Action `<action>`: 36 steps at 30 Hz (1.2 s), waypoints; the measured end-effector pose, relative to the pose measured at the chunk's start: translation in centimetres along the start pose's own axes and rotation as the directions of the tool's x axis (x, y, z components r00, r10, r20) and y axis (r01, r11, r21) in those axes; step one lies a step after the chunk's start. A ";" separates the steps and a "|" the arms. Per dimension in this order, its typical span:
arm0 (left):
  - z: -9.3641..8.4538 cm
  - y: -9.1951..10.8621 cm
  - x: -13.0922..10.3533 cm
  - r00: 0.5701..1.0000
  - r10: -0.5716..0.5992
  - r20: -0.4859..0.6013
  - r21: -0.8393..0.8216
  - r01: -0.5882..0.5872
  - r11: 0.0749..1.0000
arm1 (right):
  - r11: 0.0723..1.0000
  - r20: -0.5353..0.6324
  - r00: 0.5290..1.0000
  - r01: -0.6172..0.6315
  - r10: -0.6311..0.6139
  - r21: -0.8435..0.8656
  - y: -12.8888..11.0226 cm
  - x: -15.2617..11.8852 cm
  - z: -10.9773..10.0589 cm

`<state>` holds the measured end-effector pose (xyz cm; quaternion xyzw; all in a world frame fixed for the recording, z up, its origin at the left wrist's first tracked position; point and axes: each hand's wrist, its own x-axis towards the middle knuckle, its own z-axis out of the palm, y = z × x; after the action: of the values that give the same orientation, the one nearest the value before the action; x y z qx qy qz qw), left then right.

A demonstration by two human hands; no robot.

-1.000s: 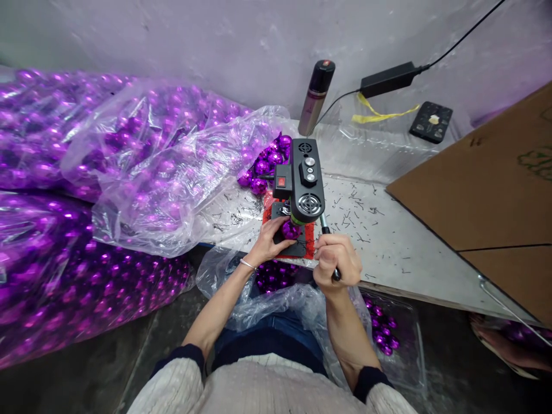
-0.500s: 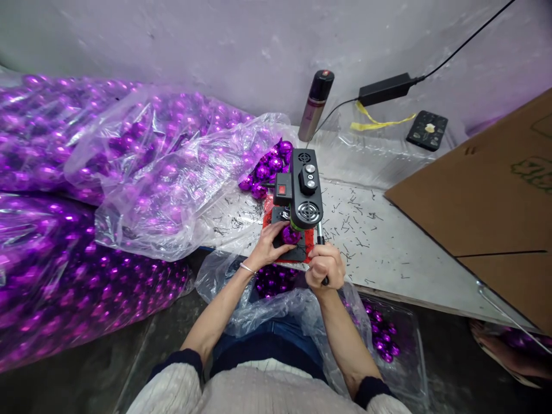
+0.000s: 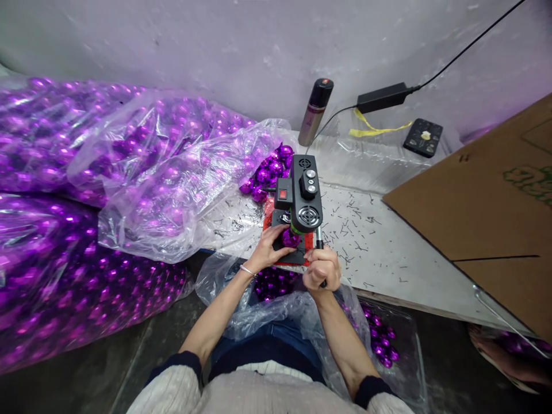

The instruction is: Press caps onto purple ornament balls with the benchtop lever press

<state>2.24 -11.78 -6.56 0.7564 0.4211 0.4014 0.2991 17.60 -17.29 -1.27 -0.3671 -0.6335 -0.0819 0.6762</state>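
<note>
A black tabletop press [image 3: 307,192] with a red switch stands on a red and black base. Under its front end sits a shiny purple ball [image 3: 290,237]. My left hand [image 3: 268,250] holds the ball between thumb and fingers from the left side. The fingers of my right hand [image 3: 323,269] are wrapped round the press lever [image 3: 319,238], at its black grip. Behind the press, more purple balls [image 3: 271,169] spill from the mouth of a clear bag.
Large clear bags of purple balls [image 3: 129,144] fill the left. A spray can [image 3: 316,112], black adapter [image 3: 382,98] and dark phone-like object [image 3: 423,138] are at the back. A cardboard box [image 3: 487,213] stands right. Dark scraps litter the white table [image 3: 388,253]. Below is a clear bin [image 3: 416,356].
The view has shifted slightly. My right hand and the lever grip have moved a little to the left relative to the press. My left hand stays on the ball.
</note>
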 end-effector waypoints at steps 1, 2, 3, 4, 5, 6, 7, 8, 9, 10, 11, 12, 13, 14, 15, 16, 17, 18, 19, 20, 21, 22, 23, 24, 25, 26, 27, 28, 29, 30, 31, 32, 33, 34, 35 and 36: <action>0.0 0.0 0.0 1.000 0.003 -0.002 -0.003 -0.003 1.000 | 1.000 -0.004 1.000 -0.010 0.010 0.007 0.0 -0.1 0.0; 0.0 -0.1 0.0 1.000 0.008 -0.004 -0.007 -0.008 1.000 | 1.000 -0.003 1.000 -0.019 0.019 0.015 0.1 -0.3 0.1; 0.0 -0.1 0.0 1.000 0.014 -0.007 -0.010 -0.014 1.000 | 0.999 0.007 1.000 -0.023 0.023 0.023 0.2 -0.5 0.1; 0.0 -0.2 0.1 1.000 0.017 -0.008 -0.012 -0.017 1.000 | 0.999 0.029 0.999 -0.020 0.019 0.026 0.3 -0.6 0.1; 0.0 -0.2 0.1 1.000 0.018 -0.008 -0.013 -0.019 1.000 | 1.000 0.055 0.998 -0.010 0.009 0.024 0.4 -0.8 0.1; 0.0 -0.2 0.1 1.000 0.018 -0.006 -0.014 -0.018 1.000 | 1.000 0.073 0.997 0.003 -0.004 0.019 0.4 -0.8 0.0; 0.0 -0.3 0.1 1.000 0.016 -0.003 -0.014 -0.016 1.000 | 1.000 0.078 0.997 0.016 -0.017 0.013 0.3 -0.7 0.0; 0.0 -0.3 0.2 1.000 0.013 -0.002 -0.013 -0.013 1.000 | 1.000 0.070 0.997 0.023 -0.023 0.005 0.2 -0.4 -0.1; 0.0 -0.4 0.2 1.000 0.012 -0.003 -0.013 -0.012 1.000 | 1.000 0.055 0.998 0.018 -0.017 -0.004 -0.1 0.1 -0.1; 0.1 -0.4 0.3 1.000 0.013 -0.005 -0.014 -0.013 1.000 | 1.000 0.039 0.999 -0.003 0.004 -0.014 -0.5 0.9 -0.2; 0.1 -0.5 0.4 1.000 0.019 -0.012 -0.016 -0.019 1.000 | 0.999 0.036 0.999 -0.037 0.038 -0.028 -1.1 1.8 -0.3; 0.2 -0.5 0.4 0.999 0.028 -0.020 -0.015 -0.028 0.999 | 0.995 0.053 0.995 -0.083 0.086 -0.054 -1.7 2.9 -0.4; 0.2 -0.4 0.3 0.999 0.040 -0.027 -0.011 -0.040 0.999 | 0.988 0.070 0.987 -0.139 0.144 -0.072 -2.3 4.0 -0.4; 0.2 -0.3 0.1 0.998 0.056 -0.036 0.001 -0.056 0.998 | 0.981 0.068 0.980 -0.179 0.185 -0.075 -2.9 5.1 -0.5; 0.3 -0.1 -0.3 0.996 0.077 -0.044 0.021 -0.076 0.997 | 0.973 0.066 0.972 -0.219 0.224 -0.079 -3.4 6.0 -0.5; 0.3 0.2 -0.8 0.994 0.102 -0.049 0.049 -0.100 0.994 | 0.968 0.065 0.968 -0.239 0.244 -0.071 -3.8 6.7 -0.5; 0.3 0.5 -1.6 0.990 0.132 -0.049 0.084 -0.128 0.988 | 0.968 0.063 0.967 -0.244 0.248 -0.059 -4.1 7.2 -0.5; 0.3 0.8 -2.6 0.985 0.167 -0.044 0.123 -0.161 0.979 | 0.970 0.066 0.968 -0.240 0.243 -0.049 -4.2 7.4 -0.5; 0.3 1.2 -3.7 0.979 0.204 -0.032 0.165 -0.196 0.967 | 0.973 0.071 0.971 -0.226 0.229 -0.040 -4.2 7.4 -0.6; 0.3 1.5 -5.0 0.971 0.237 -0.015 0.207 -0.229 0.951 | 0.978 0.080 0.975 -0.207 0.209 -0.034 -4.1 7.1 -0.7; 0.3 1.8 -6.2 0.965 0.262 0.006 0.248 -0.255 0.935 | 0.982 0.094 0.977 -0.187 0.189 -0.031 -4.0 6.8 -0.8; 0.2 1.9 -7.2 0.959 0.283 0.025 0.281 -0.279 0.918 | 0.986 0.107 0.980 -0.166 0.168 -0.030 -3.8 6.3 -0.9; 0.0 2.0 -8.1 0.952 0.303 0.040 0.304 -0.300 0.904 | 0.989 0.118 0.982 -0.145 0.148 -0.028 -3.5 5.9 -1.0; -0.2 1.9 -8.6 0.947 0.319 0.046 0.318 -0.317 0.894 | 0.992 0.127 0.983 -0.127 0.129 -0.026 -3.3 5.5 -1.1; -0.5 1.6 -8.6 0.944 0.327 0.043 0.326 -0.322 0.889 | 0.993 0.136 0.984 -0.112 0.114 -0.023 -3.2 5.2 -1.2; -1.0 1.3 -8.2 0.947 0.320 0.023 0.335 -0.309 0.890 | 0.994 0.141 0.985 -0.102 0.104 -0.023 -3.0 5.0 -1.2; -1.5 0.9 -7.2 0.956 0.292 -0.018 0.345 -0.268 0.900 | 0.995 0.141 0.985 -0.097 0.099 -0.025 -3.0 4.8 -1.3; -2.2 0.4 -5.7 0.967 0.240 -0.082 0.355 -0.197 0.914 | 0.995 0.140 0.985 -0.094 0.097 -0.027 -2.9 4.7 -1.3; -2.8 -0.1 -3.8 0.973 0.166 -0.163 0.361 -0.098 0.927 | 0.995 0.138 0.986 -0.093 0.096 -0.029 -2.9 4.6 -1.3; -3.5 -0.6 -1.5 0.961 0.077 -0.266 0.349 0.021 0.937 | 0.995 0.134 0.986 -0.094 0.098 -0.031 -2.8 4.6 -1.2; -4.1 -1.0 0.8 0.934 -0.008 -0.357 0.323 0.132 0.937 | 0.995 0.131 0.986 -0.096 0.099 -0.033 -2.8 4.6 -1.2; -4.6 -1.3 3.2 0.909 -0.094 -0.406 0.301 0.230 0.926 | 0.995 0.132 0.986 -0.096 0.099 -0.034 -2.8 4.5 -1.2; -4.9 -1.4 5.4 0.893 -0.182 -0.411 0.291 0.317 0.903 | 0.995 0.135 0.986 -0.093 0.097 -0.036 -2.8 4.5 -1.1; -5.1 -1.5 7.4 0.886 -0.262 -0.382 0.297 0.386 0.873 | 0.995 0.137 0.986 -0.090 0.094 -0.037 -2.8 4.5 -1.1; -5.2 -1.4 8.9 0.876 -0.337 -0.345 0.304 0.444 0.843 | 0.996 0.140 0.986 -0.085 0.090 -0.040 -2.7 4.5 -1.1; -5.1 -1.2 10.1 0.865 -0.396 -0.308 0.307 0.484 0.819 | 0.996 0.143 0.986 -0.080 0.085 -0.042 -2.7 4.5 -1.1</action>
<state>0.62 -1.73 -1.36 0.6286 0.6856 0.3180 0.1836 17.72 -18.31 4.05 -0.4102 -0.6636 -0.0385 0.6244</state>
